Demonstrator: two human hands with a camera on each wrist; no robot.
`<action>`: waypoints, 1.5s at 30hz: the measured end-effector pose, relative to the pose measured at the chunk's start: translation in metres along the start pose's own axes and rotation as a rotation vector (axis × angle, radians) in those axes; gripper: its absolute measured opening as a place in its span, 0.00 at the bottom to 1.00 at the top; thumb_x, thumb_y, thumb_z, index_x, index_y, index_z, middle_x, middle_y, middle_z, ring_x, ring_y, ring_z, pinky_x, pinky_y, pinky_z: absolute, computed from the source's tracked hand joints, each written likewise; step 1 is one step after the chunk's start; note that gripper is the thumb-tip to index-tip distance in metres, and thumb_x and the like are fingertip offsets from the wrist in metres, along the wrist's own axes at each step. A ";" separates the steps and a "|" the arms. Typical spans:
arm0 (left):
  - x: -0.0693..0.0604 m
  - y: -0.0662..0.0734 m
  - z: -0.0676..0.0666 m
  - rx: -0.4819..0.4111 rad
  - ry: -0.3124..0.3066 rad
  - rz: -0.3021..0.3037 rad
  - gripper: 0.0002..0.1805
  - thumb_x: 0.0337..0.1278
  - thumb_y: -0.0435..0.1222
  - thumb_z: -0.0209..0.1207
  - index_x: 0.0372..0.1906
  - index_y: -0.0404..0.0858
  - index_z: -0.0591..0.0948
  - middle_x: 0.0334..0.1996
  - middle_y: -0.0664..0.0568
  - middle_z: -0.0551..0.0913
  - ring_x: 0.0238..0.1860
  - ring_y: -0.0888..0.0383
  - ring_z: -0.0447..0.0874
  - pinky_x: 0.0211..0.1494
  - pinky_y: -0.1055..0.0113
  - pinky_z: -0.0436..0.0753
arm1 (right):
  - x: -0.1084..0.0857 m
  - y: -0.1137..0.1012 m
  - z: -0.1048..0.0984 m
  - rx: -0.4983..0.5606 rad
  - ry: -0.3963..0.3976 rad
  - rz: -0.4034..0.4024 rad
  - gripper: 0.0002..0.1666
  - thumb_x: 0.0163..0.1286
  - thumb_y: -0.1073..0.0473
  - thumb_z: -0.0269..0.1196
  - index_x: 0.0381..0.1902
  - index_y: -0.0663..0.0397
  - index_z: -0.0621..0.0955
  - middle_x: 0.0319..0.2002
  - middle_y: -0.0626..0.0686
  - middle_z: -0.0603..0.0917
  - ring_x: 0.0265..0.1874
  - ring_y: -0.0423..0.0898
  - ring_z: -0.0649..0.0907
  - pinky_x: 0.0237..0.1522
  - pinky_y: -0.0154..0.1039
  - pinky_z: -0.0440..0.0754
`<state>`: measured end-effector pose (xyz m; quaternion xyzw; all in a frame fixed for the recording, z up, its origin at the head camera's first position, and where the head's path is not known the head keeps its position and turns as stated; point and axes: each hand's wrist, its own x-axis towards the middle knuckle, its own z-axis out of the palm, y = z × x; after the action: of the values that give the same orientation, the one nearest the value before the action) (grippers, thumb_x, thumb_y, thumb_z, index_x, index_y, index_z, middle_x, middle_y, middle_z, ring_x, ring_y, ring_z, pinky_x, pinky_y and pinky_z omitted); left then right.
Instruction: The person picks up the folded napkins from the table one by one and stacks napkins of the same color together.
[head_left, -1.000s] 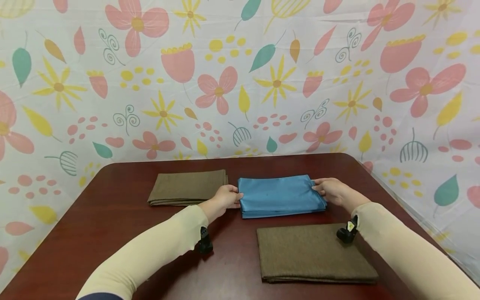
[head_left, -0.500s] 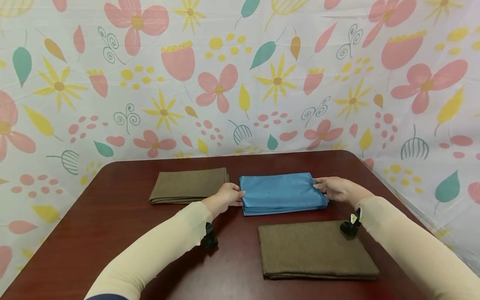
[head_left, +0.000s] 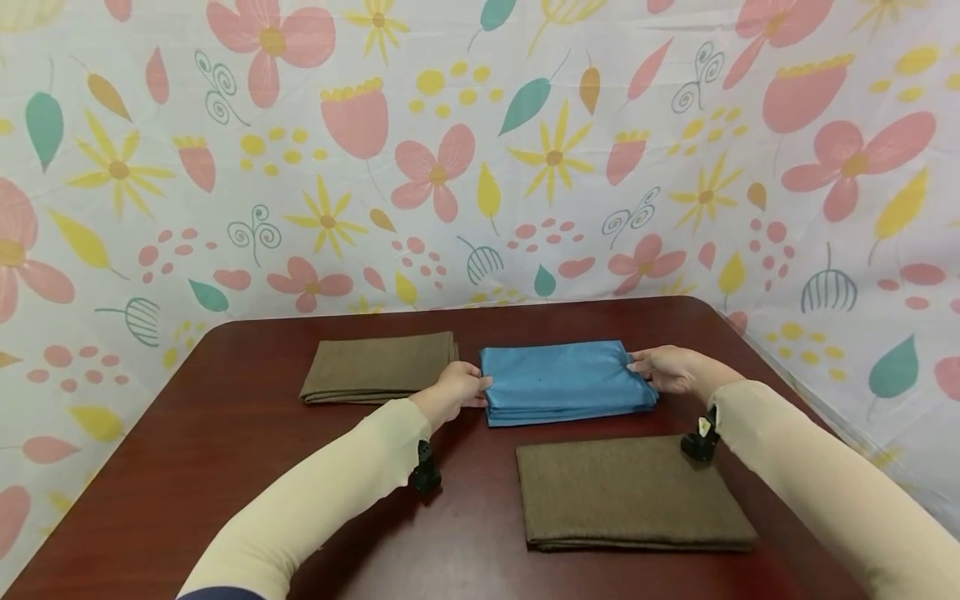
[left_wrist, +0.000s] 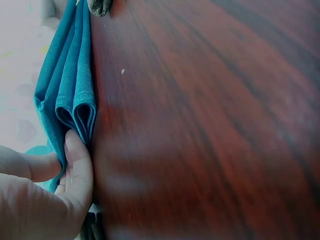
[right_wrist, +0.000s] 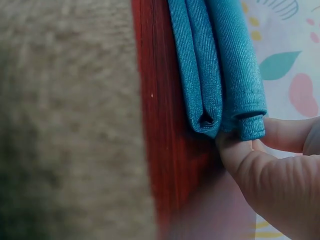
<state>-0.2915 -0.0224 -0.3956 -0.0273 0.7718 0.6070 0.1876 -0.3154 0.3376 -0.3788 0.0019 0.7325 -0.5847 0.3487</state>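
Note:
A folded blue cloth with a satin sheen lies at the back middle of the table. At its left end my left hand pinches the edge; the left wrist view shows the thumb on top and fingers tucked beneath the upper layers. My right hand holds the opposite end, its thumb and fingers around the upper fold in the right wrist view. There, the lower fold stands a little apart from the upper one. Some fingertips are hidden under the fabric.
A folded brown cloth lies at the back left, just behind my left hand. Another folded brown cloth sits in front of the blue one, below my right forearm. The dark red table ends against a floral curtain.
The head view has shifted slightly, moving the table and cloths a little upward in the picture. Both hands keep their hold on the blue cloth.

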 end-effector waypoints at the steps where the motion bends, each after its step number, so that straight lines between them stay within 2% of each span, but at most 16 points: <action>1: -0.001 0.000 0.000 -0.007 0.008 0.001 0.24 0.69 0.31 0.54 0.65 0.26 0.67 0.57 0.34 0.72 0.45 0.48 0.81 0.51 0.59 0.85 | 0.000 -0.001 0.001 -0.003 0.000 0.000 0.36 0.81 0.65 0.34 0.73 0.67 0.29 0.74 0.73 0.33 0.74 0.66 0.42 0.74 0.57 0.53; 5: -0.002 0.001 0.003 -0.016 0.016 -0.003 0.23 0.68 0.30 0.54 0.64 0.26 0.67 0.56 0.35 0.72 0.42 0.50 0.81 0.49 0.60 0.86 | -0.001 0.002 0.000 -0.015 -0.008 -0.006 0.35 0.81 0.65 0.33 0.73 0.69 0.29 0.74 0.73 0.33 0.74 0.66 0.42 0.75 0.58 0.52; 11: 0.000 0.000 0.002 -0.013 0.012 -0.005 0.22 0.69 0.30 0.54 0.63 0.26 0.67 0.54 0.35 0.73 0.43 0.49 0.81 0.49 0.60 0.86 | 0.001 0.004 0.000 -0.032 -0.006 -0.028 0.34 0.81 0.64 0.33 0.73 0.69 0.30 0.74 0.72 0.36 0.75 0.65 0.45 0.72 0.52 0.64; 15: 0.001 0.000 0.001 -0.022 0.000 -0.011 0.22 0.70 0.31 0.53 0.64 0.26 0.67 0.54 0.36 0.72 0.42 0.51 0.81 0.49 0.61 0.86 | 0.002 0.004 -0.001 -0.043 0.004 -0.027 0.36 0.81 0.65 0.35 0.73 0.69 0.29 0.74 0.73 0.34 0.74 0.66 0.43 0.73 0.54 0.61; 18: 0.001 -0.001 0.003 -0.028 -0.020 -0.018 0.23 0.70 0.31 0.52 0.65 0.26 0.66 0.57 0.35 0.71 0.44 0.49 0.81 0.50 0.61 0.85 | 0.002 0.008 -0.005 -0.043 -0.008 -0.026 0.38 0.80 0.64 0.39 0.72 0.71 0.30 0.73 0.73 0.33 0.74 0.66 0.42 0.74 0.56 0.58; 23: 0.002 -0.003 0.002 -0.024 -0.018 -0.018 0.24 0.70 0.31 0.52 0.66 0.26 0.65 0.60 0.34 0.70 0.49 0.46 0.82 0.52 0.59 0.85 | 0.001 0.009 -0.010 -0.054 -0.064 -0.047 0.46 0.79 0.58 0.46 0.71 0.73 0.29 0.73 0.73 0.33 0.74 0.65 0.44 0.71 0.51 0.64; 26: 0.004 -0.004 0.001 -0.029 -0.014 -0.014 0.22 0.70 0.31 0.53 0.64 0.26 0.67 0.57 0.34 0.72 0.47 0.47 0.82 0.52 0.59 0.85 | 0.001 0.009 -0.008 -0.034 -0.049 -0.043 0.44 0.80 0.59 0.44 0.72 0.71 0.30 0.74 0.72 0.34 0.75 0.63 0.46 0.70 0.48 0.67; 30: 0.005 -0.003 0.000 -0.035 -0.021 -0.008 0.21 0.70 0.31 0.53 0.62 0.25 0.69 0.51 0.36 0.74 0.44 0.50 0.82 0.52 0.60 0.85 | 0.002 0.007 -0.003 -0.003 -0.007 -0.028 0.38 0.81 0.62 0.38 0.73 0.69 0.30 0.75 0.71 0.34 0.75 0.63 0.43 0.73 0.52 0.60; 33: 0.005 -0.002 -0.001 -0.045 -0.028 -0.013 0.21 0.70 0.31 0.52 0.62 0.25 0.68 0.51 0.36 0.74 0.46 0.48 0.82 0.53 0.59 0.85 | 0.003 0.005 -0.001 -0.020 0.015 -0.029 0.37 0.81 0.64 0.37 0.73 0.69 0.31 0.74 0.71 0.34 0.75 0.65 0.43 0.74 0.57 0.56; 34: 0.004 -0.002 -0.002 -0.047 -0.029 -0.017 0.21 0.70 0.31 0.52 0.63 0.25 0.68 0.52 0.36 0.74 0.47 0.47 0.82 0.54 0.59 0.84 | 0.003 0.004 0.000 -0.021 0.028 -0.029 0.37 0.80 0.64 0.38 0.74 0.69 0.32 0.75 0.71 0.35 0.75 0.64 0.45 0.74 0.57 0.57; 36: 0.003 0.000 -0.003 -0.057 -0.032 -0.024 0.22 0.71 0.31 0.51 0.64 0.25 0.67 0.55 0.34 0.73 0.51 0.45 0.81 0.55 0.58 0.84 | 0.004 0.003 0.000 -0.033 0.057 -0.033 0.37 0.80 0.65 0.40 0.74 0.70 0.35 0.75 0.70 0.43 0.72 0.61 0.59 0.71 0.54 0.64; 38: 0.002 0.001 -0.004 -0.066 -0.036 -0.028 0.23 0.71 0.31 0.51 0.65 0.24 0.66 0.58 0.33 0.71 0.54 0.43 0.79 0.57 0.57 0.83 | 0.004 0.002 -0.001 -0.039 0.081 -0.036 0.37 0.79 0.65 0.42 0.75 0.69 0.38 0.70 0.69 0.54 0.59 0.50 0.73 0.63 0.46 0.72; 39: 0.002 0.002 -0.004 -0.073 -0.041 -0.031 0.23 0.72 0.32 0.51 0.66 0.24 0.65 0.59 0.32 0.71 0.56 0.43 0.78 0.58 0.57 0.82 | 0.004 0.002 -0.001 -0.031 0.088 -0.035 0.37 0.78 0.66 0.42 0.75 0.69 0.38 0.66 0.66 0.59 0.49 0.44 0.75 0.59 0.43 0.73; 41: 0.001 0.003 -0.004 -0.088 -0.051 -0.033 0.24 0.72 0.32 0.50 0.66 0.24 0.64 0.61 0.31 0.69 0.58 0.41 0.76 0.59 0.56 0.82 | 0.002 0.002 -0.001 -0.029 0.096 -0.038 0.37 0.78 0.66 0.43 0.75 0.68 0.39 0.58 0.58 0.63 0.37 0.36 0.72 0.51 0.37 0.73; 43: 0.001 0.003 -0.004 -0.098 -0.058 -0.036 0.24 0.72 0.31 0.50 0.66 0.23 0.64 0.62 0.31 0.69 0.60 0.40 0.75 0.59 0.56 0.81 | -0.001 0.001 0.000 -0.022 0.103 -0.036 0.38 0.77 0.65 0.45 0.75 0.68 0.39 0.55 0.54 0.65 0.35 0.34 0.71 0.49 0.35 0.74; 45: 0.002 0.002 -0.003 -0.106 -0.066 -0.040 0.24 0.71 0.31 0.51 0.66 0.23 0.65 0.62 0.30 0.69 0.61 0.40 0.75 0.59 0.56 0.82 | -0.005 0.002 0.001 -0.021 0.126 -0.031 0.38 0.77 0.64 0.46 0.75 0.70 0.42 0.52 0.51 0.66 0.37 0.35 0.71 0.47 0.33 0.75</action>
<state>-0.2947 -0.0245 -0.3937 -0.0324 0.7313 0.6437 0.2232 -0.3106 0.3391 -0.3777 0.0237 0.7591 -0.5809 0.2928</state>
